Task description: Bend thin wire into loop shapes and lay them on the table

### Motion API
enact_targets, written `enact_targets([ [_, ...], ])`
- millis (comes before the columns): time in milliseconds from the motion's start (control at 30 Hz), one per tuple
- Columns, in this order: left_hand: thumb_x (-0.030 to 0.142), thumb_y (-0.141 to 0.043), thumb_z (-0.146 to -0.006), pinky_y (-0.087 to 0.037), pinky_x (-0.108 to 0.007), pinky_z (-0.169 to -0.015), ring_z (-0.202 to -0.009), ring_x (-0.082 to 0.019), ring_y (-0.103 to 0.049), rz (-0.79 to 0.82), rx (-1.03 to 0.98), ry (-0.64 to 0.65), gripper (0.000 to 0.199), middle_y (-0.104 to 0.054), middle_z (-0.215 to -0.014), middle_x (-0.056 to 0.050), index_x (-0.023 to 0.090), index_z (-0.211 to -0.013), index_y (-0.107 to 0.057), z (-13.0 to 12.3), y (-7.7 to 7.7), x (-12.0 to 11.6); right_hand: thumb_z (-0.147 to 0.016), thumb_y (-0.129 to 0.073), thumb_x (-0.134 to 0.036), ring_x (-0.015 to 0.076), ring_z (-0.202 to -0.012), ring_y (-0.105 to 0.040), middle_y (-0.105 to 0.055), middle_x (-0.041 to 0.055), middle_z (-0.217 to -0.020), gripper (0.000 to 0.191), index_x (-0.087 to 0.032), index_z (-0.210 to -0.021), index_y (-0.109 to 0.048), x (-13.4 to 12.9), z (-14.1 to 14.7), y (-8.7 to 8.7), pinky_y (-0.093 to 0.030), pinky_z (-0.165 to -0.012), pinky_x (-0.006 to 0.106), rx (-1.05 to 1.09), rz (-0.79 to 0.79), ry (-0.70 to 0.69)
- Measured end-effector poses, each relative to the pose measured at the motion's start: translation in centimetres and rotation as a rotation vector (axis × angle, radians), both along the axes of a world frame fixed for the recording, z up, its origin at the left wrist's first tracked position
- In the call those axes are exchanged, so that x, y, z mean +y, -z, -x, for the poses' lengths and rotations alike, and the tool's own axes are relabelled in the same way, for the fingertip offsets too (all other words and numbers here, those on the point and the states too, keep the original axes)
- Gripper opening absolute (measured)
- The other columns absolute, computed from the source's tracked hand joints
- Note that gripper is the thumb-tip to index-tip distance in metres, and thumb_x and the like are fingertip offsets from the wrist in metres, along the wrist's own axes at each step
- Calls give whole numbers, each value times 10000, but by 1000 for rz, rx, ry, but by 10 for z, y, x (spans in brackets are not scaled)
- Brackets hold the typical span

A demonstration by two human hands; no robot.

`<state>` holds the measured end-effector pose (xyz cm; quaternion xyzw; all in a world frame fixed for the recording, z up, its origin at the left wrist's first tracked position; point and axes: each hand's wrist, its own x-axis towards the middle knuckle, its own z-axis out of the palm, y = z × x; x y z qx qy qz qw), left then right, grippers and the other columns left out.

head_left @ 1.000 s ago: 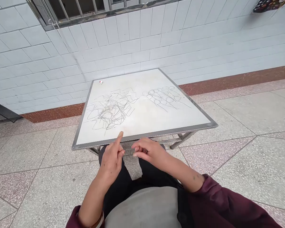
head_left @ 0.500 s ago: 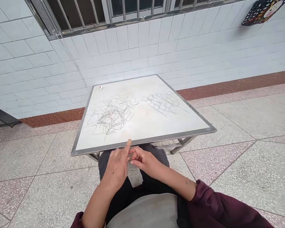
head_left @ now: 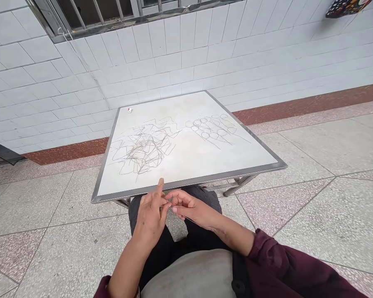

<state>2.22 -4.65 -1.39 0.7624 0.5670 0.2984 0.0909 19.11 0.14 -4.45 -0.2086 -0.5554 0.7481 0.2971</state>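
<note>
My left hand (head_left: 151, 213) and my right hand (head_left: 192, 207) meet over my lap, just in front of the table's near edge. A thin wire (head_left: 188, 219) shows faintly below my right palm, and the fingertips of both hands are pinched around it. My left index finger points out toward the table, while the thumb bends in to the other fingers. On the tabletop to the left lies a tangled pile of thin dark bent wires (head_left: 146, 151). Farther right lies a group of wires with round looped ends (head_left: 213, 128) and straight tails.
The white table (head_left: 186, 165) has a grey metal rim and stands against a tiled wall (head_left: 161, 70). A small red and white object (head_left: 129, 110) lies at its far left corner. A barred window (head_left: 96, 14) is above; a patterned bag (head_left: 346, 7) hangs at upper right.
My hands have shifted slightly left, and their fingertips have drawn a little apart. My left thumb now shows, reaching toward my right fingers. The view has tilted down a little.
</note>
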Motion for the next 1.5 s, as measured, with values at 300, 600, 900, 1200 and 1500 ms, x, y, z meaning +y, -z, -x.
enact_targets([
  [300,157,-399,-946,-427,-385,-798,-885,-216,-556,-3,139,14,596,-654,-925,-37,268,-1475,-146,-4,1,2,-839,-627,-312,62,-597,-412,-468,-48,-779,368,-241,-1180,-508,2,2,5,-362,-568,203,88,119,-8],
  [600,191,-411,-943,-451,-358,-824,-869,-189,-529,99,-19,38,579,-607,-910,-35,241,-1470,-175,-5,5,3,-834,-637,-342,68,-607,-420,-484,-47,-774,387,-246,-1182,-497,4,0,9,-355,-572,212,55,145,-44],
  [900,112,-362,-934,-454,-385,-799,-806,-194,-494,102,80,184,624,-583,-895,-53,206,-1490,-96,-7,1,0,-820,-639,-423,64,-602,-441,-556,-14,-777,272,-174,-924,-610,6,3,10,-351,-574,212,21,211,111],
  [1200,115,-487,-897,-529,-358,-833,-1005,-193,-561,-175,-260,3,533,-489,-1194,-82,329,-1377,-398,-13,17,-3,-771,-709,-366,77,-651,-524,-567,-29,-751,242,-188,-835,-556,5,3,-1,-368,-590,204,139,308,191],
  [1500,283,-571,-868,-571,-318,-754,-839,-138,-628,215,-976,-208,483,-515,-1174,-63,295,-1336,-452,-17,6,-3,-836,-627,-381,88,-659,-499,-546,-28,-734,216,-190,-858,-528,4,-3,-8,-390,-615,225,56,143,115],
])
